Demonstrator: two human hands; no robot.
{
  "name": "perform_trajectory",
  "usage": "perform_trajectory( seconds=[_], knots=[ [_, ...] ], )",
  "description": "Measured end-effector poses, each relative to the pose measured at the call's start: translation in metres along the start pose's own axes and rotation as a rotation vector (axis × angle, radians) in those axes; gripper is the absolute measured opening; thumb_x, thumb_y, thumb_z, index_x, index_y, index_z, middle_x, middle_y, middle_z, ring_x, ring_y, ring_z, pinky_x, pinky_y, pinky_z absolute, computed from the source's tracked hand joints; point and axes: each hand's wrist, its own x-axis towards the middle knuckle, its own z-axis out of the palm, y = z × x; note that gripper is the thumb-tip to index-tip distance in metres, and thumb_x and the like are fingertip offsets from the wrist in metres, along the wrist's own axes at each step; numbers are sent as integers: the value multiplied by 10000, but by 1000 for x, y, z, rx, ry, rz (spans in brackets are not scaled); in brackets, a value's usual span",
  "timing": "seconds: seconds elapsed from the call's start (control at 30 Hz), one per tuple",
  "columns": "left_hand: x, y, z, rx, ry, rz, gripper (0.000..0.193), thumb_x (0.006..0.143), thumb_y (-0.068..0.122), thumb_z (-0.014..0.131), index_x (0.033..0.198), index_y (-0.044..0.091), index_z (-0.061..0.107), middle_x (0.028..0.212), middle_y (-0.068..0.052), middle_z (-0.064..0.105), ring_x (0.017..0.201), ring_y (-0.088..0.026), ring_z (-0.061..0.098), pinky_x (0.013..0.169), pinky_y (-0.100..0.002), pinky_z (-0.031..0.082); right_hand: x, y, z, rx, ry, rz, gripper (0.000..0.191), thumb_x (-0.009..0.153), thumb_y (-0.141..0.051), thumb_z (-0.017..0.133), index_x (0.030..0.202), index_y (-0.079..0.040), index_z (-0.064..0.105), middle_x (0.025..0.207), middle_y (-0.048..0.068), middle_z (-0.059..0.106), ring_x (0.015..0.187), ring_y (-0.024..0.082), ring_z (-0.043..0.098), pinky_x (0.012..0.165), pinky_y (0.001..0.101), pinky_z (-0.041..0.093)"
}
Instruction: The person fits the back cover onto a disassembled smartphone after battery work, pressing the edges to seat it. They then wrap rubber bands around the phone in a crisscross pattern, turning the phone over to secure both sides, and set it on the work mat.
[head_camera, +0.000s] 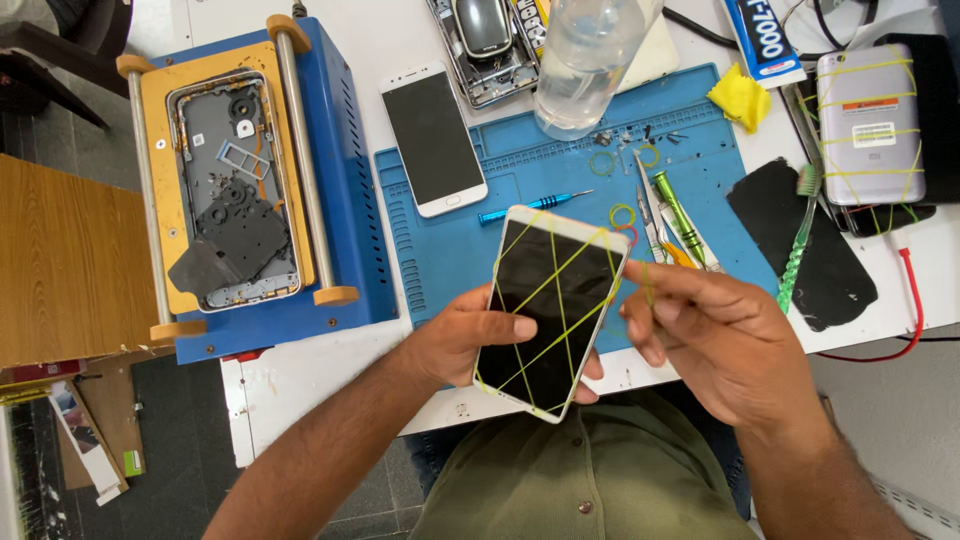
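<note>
My left hand (470, 335) grips a white smartphone (552, 300) by its left edge, thumb on the dark screen. Several yellow rubber bands cross the phone's face. My right hand (715, 335) is beside the phone's right edge, its fingers pinching a thin yellow rubber band (647, 283) stretched off the phone. The phone is held tilted above the front edge of a blue work mat (450, 240).
A blue and yellow machine (340, 150) holding an opened phone frame (235, 190) stands at the left. On the mat lie a white phone (433, 140), blue screwdriver (533, 206), tweezers (648, 205), green tool (679, 215), loose bands. A clear bottle (585, 60), toothbrush (797, 240), banded silver phone (868, 125) sit behind.
</note>
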Motion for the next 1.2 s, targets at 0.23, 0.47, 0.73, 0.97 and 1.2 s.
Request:
perform_trajectory(
  seconds=[0.23, 0.47, 0.73, 0.97, 1.2],
  knots=[
    [11, 6, -2, -12, -76, 91, 756, 1013, 256, 666, 1622, 25, 281, 1470, -286, 530, 1255, -343, 627, 990, -560, 597, 25, 7, -16, -259, 144, -219, 601, 919, -146, 803, 1446, 51, 592, 1346, 187, 686, 1133, 217, 663, 1022, 386, 540],
    [-2, 1, 3, 167, -50, -326, 569, 1086, 244, 530, 1516, -109, 410, 1313, -328, 623, 1146, -350, 672, 914, -469, 631, 43, -22, 14, -532, -425, 14, 793, 718, -340, 884, 1360, 49, 631, 1310, 173, 709, 1207, 301, 666, 1156, 493, 308],
    [1, -2, 4, 7, 157, -194, 562, 1049, 260, 564, 1464, -97, 437, 1258, -323, 624, 1098, -409, 675, 873, -504, 644, 3, -44, 12, -809, -527, -538, 535, 781, -466, 793, 1245, -200, 765, 1210, -38, 810, 1136, 154, 736, 1146, 452, 487],
    [6, -14, 1, 88, -10, 178, 799, 1024, 453, 703, 1550, -45, 367, 1381, -275, 559, 1232, -311, 616, 1028, -449, 559, -4, 25, -33, 212, 29, -272, 715, 861, -522, 721, 1465, -171, 568, 1564, 2, 542, 1467, 224, 482, 1158, 521, 366],
    [4, -10, -2, 496, -110, -185, 830, 1043, 653, 447, 1574, 17, 396, 1406, -170, 582, 1256, -235, 577, 1023, -367, 556, 13, -7, 2, -407, -75, 79, 562, 818, -354, 825, 1265, -36, 702, 1370, 145, 673, 1274, 240, 614, 1064, 397, 461]
  ],
)
